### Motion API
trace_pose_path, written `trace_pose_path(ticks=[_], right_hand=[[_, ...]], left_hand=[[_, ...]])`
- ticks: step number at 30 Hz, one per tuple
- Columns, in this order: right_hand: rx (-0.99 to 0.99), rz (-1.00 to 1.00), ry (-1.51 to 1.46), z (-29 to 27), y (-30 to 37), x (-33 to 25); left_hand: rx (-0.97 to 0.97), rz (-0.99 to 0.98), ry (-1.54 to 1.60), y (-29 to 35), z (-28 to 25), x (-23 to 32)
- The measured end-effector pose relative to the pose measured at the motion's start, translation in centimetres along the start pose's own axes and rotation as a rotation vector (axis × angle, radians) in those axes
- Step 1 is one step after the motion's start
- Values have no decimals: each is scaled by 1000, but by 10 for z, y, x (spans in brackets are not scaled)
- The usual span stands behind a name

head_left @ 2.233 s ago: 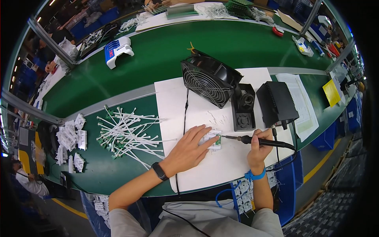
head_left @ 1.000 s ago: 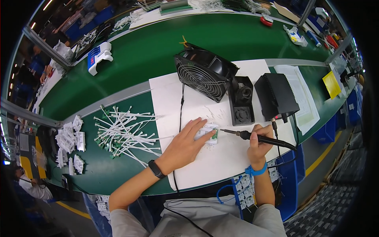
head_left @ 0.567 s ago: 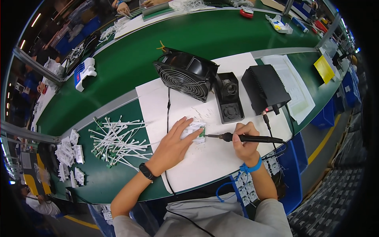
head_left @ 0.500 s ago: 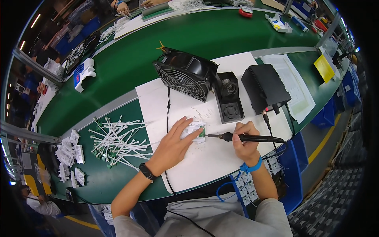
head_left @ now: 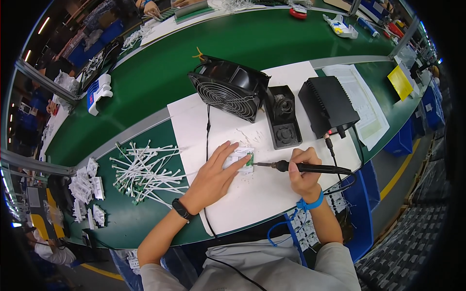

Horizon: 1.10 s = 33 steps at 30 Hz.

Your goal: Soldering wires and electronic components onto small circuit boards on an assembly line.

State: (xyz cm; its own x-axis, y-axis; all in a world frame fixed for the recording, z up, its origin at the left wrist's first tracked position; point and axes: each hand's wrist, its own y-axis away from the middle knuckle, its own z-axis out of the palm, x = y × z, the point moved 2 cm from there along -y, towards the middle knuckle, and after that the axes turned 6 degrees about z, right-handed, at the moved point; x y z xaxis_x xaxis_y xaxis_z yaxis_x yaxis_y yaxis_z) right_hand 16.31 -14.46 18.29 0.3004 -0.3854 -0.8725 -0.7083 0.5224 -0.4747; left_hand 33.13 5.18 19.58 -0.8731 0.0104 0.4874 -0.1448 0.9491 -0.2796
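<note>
My left hand (head_left: 213,175) lies palm down with fingers stretched out, pressing on a small white plastic housing (head_left: 235,156). A green circuit board (head_left: 250,159) shows at the housing's right end, beside a fingertip. My right hand (head_left: 305,173) is closed round the black handle of a soldering iron (head_left: 320,168). The iron points left, and its thin metal tip (head_left: 262,164) is at the board's right edge; whether it touches, I cannot tell. Part of the housing is hidden under my left fingers. Both rest over a white sheet (head_left: 247,203) on the green bench.
Behind the sheet stand a black fan (head_left: 228,89), a black soldering iron stand (head_left: 284,116) and a black power unit (head_left: 328,106). White cables (head_left: 148,172) and white plastic parts (head_left: 87,186) lie at the left. A blue bin (head_left: 361,213) sits at the lower right. Another person's hand (head_left: 151,9) shows far off.
The view has shifted very slightly. Both hands, the housing and the soldering iron keep nearly the same places relative to each other.
</note>
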Motion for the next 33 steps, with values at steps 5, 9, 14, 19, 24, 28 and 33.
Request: trace_pose_path(ticks=[5,9,14,19,24,28,33], right_hand=[[19,17,-31,0,-1,0],[-14,28,-45,3,-2,-2],[52,-70,107,-3,0,0],[131,26,28,-2,1,-1],[138,39,-33,1,-1,2],[85,103,-36,1,0,-1],[41,150,-29,3,-2,-4]], left_hand=[[1,-1,3,0,0,0],[-3,-7,3,0,0,0],[3,-4,-5,0,-1,1],[32,-6,-166,-2,-3,8],[44,-12,-187,0,-1,9],[53,-12,-191,0,-1,9],[53,-11,-183,-1,-2,10]])
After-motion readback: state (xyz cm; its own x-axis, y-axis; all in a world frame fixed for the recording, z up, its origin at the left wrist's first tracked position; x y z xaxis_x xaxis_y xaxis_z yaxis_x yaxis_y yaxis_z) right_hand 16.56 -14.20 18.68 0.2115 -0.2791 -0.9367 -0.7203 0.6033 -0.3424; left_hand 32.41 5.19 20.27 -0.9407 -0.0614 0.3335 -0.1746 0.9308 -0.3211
